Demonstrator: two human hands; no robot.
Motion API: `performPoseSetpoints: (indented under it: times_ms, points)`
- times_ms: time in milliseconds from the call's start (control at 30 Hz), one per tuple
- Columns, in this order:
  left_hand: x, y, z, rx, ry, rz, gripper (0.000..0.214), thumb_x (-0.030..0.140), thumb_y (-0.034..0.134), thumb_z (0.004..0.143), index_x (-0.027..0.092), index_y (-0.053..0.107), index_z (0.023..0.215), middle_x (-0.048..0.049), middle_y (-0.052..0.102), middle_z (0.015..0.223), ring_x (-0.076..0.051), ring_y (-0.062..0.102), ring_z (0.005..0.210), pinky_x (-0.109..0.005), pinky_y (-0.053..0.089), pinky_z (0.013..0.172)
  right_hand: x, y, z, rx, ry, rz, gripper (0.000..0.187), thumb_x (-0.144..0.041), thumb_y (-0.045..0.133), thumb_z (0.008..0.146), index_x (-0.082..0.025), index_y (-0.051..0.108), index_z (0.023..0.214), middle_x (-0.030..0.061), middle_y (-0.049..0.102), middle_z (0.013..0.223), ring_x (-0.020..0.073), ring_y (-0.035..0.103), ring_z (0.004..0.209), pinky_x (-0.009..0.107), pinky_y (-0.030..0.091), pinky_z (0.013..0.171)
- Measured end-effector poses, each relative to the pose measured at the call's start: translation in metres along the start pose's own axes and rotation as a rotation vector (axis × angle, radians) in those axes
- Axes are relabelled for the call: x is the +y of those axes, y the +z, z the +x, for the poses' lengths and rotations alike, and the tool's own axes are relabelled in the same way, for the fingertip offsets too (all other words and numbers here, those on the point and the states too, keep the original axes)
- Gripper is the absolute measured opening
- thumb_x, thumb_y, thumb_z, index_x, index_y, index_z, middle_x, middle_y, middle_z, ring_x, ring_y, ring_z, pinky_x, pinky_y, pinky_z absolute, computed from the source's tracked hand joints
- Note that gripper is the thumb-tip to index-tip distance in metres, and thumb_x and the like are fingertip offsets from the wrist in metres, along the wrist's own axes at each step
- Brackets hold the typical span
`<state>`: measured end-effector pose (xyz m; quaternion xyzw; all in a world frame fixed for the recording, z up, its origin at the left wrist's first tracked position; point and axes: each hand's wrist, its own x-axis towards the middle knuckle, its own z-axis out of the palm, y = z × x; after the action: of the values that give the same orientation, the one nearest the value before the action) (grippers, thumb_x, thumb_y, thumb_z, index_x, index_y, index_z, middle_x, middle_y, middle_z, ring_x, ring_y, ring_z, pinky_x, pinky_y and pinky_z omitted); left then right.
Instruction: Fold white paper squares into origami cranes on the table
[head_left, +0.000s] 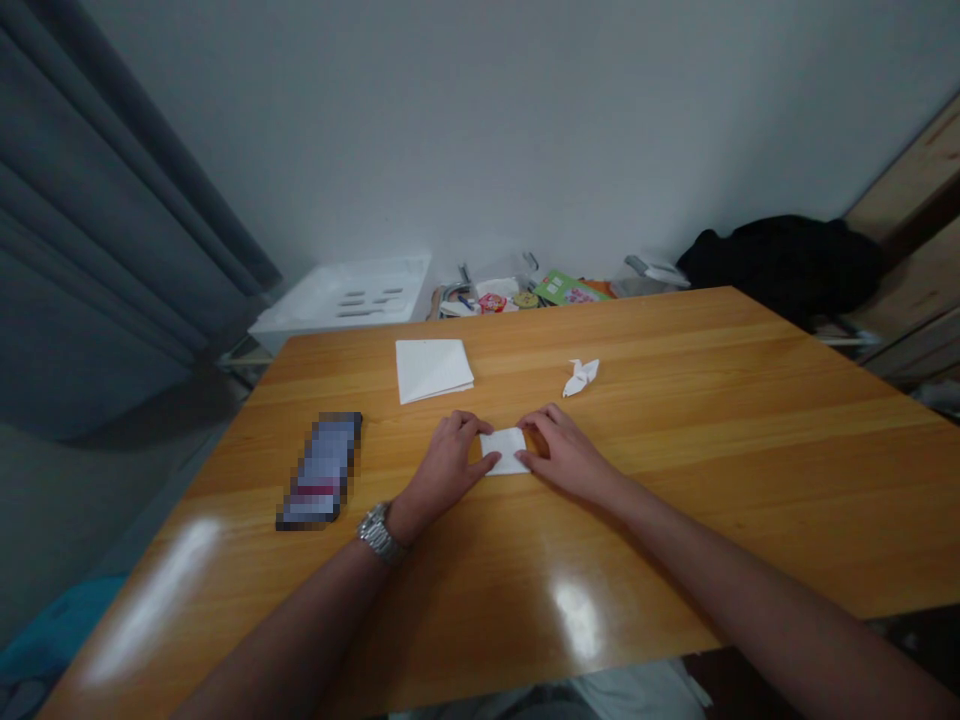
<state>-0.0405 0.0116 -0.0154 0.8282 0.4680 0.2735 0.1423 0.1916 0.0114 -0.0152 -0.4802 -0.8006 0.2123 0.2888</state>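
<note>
Wall (487, 120) fills the background, pale and plain. Bench (750, 400) below it: wood-grained, glossy, light patches reflecting along the near side. Grey curtain (90, 220) hangs in folds at far left.

Black cloth-like heap (780, 260) beyond the bench's far right corner. White tray (315, 300) past the far left corner, dark slots showing in its base.

Left hand (450, 450) and right hand (566, 452) face each other near mid-bench, on either side of a small folded white paper (504, 452). Left grip: holding the paper's left side, thumb on the near part, fingers at the far corner. Right grip: matching, thumb and fingers on the right side.

Phone (322, 470) lies flat to the left of the left hand, well apart, screen pixelated. Larger folded white sheet (433, 370) flat beyond the left hand, layers parted slightly at its near right corner. Green booklet (562, 288) among clutter past the far edge, partly hidden.

Small paper: roughly rectangular, flat on the bench between the hands. Metal wristwatch (379, 535) on left wrist. Smallest noted: white paper bird (581, 378), beyond the right hand, wings spread, touching neither hand.
</note>
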Motion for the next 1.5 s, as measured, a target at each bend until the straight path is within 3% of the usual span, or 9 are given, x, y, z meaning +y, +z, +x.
performPoseSetpoints:
  times_ms: [167, 300, 500, 667, 767, 1033, 1500]
  points:
    - [0.004, -0.003, 0.001, -0.032, -0.014, -0.006, 0.035, 0.028, 0.072, 0.085, 0.019, 0.063, 0.118, -0.0086, 0.059, 0.112, -0.027, 0.055, 0.107, -0.044, 0.045, 0.097, -0.001, 0.001, 0.001, 0.003, 0.015, 0.093, 0.029, -0.020, 0.070, 0.081, -0.021, 0.057, 0.107, 0.0058, 0.063, 0.102, 0.0234, 0.058, 0.096, 0.038, 0.047, 0.086]
    - [0.007, -0.006, 0.002, -0.025, -0.036, -0.061, 0.028, 0.026, 0.073, 0.084, 0.018, 0.063, 0.109, -0.0074, 0.062, 0.109, -0.025, 0.057, 0.103, -0.042, 0.047, 0.093, -0.003, 0.001, 0.000, -0.023, 0.084, 0.294, 0.026, -0.019, 0.065, 0.083, -0.023, 0.057, 0.107, 0.0010, 0.065, 0.091, 0.0175, 0.060, 0.078, 0.030, 0.047, 0.072]
    - [0.020, -0.010, 0.001, 0.011, -0.151, -0.339, 0.016, 0.034, 0.059, 0.095, 0.020, 0.060, 0.102, -0.0022, 0.069, 0.095, -0.017, 0.065, 0.086, -0.030, 0.052, 0.080, -0.010, -0.002, -0.001, -0.004, 0.111, 0.484, 0.026, -0.020, 0.062, 0.084, -0.022, 0.061, 0.110, 0.0020, 0.066, 0.094, 0.0161, 0.061, 0.079, 0.029, 0.048, 0.073]
    - [0.030, -0.011, 0.001, 0.043, -0.192, -0.470, 0.015, 0.033, 0.061, 0.094, 0.020, 0.065, 0.098, -0.0013, 0.071, 0.089, -0.015, 0.066, 0.080, -0.026, 0.053, 0.074, -0.012, -0.003, -0.003, 0.026, 0.138, 0.663, 0.034, -0.027, 0.067, 0.083, -0.022, 0.060, 0.117, 0.0023, 0.064, 0.094, 0.0164, 0.062, 0.080, 0.030, 0.050, 0.073]
    - [0.032, -0.010, 0.000, 0.062, -0.240, -0.549, 0.017, 0.034, 0.063, 0.093, 0.019, 0.066, 0.097, -0.0026, 0.071, 0.088, -0.015, 0.067, 0.078, -0.025, 0.054, 0.070, -0.012, -0.002, -0.003, 0.015, 0.203, 0.774, 0.027, -0.035, 0.068, 0.085, -0.019, 0.063, 0.105, 0.0049, 0.068, 0.093, 0.0181, 0.064, 0.084, 0.031, 0.051, 0.075]
    - [0.041, -0.009, -0.002, 0.027, -0.265, -0.720, 0.020, 0.035, 0.064, 0.091, 0.017, 0.063, 0.100, -0.0052, 0.071, 0.091, -0.016, 0.069, 0.082, -0.027, 0.058, 0.073, -0.016, -0.009, -0.004, 0.031, 0.218, 0.739, 0.024, -0.042, 0.069, 0.086, -0.018, 0.066, 0.094, 0.0043, 0.072, 0.087, 0.0186, 0.066, 0.077, 0.031, 0.051, 0.071]
    - [0.042, -0.007, -0.002, 0.005, -0.283, -0.756, 0.020, 0.034, 0.067, 0.088, 0.016, 0.063, 0.093, -0.0049, 0.071, 0.087, -0.017, 0.068, 0.080, -0.027, 0.056, 0.071, -0.020, -0.013, -0.006, 0.036, 0.154, 0.658, 0.024, -0.042, 0.065, 0.090, -0.018, 0.064, 0.090, 0.0031, 0.069, 0.084, 0.0171, 0.063, 0.076, 0.029, 0.049, 0.070]
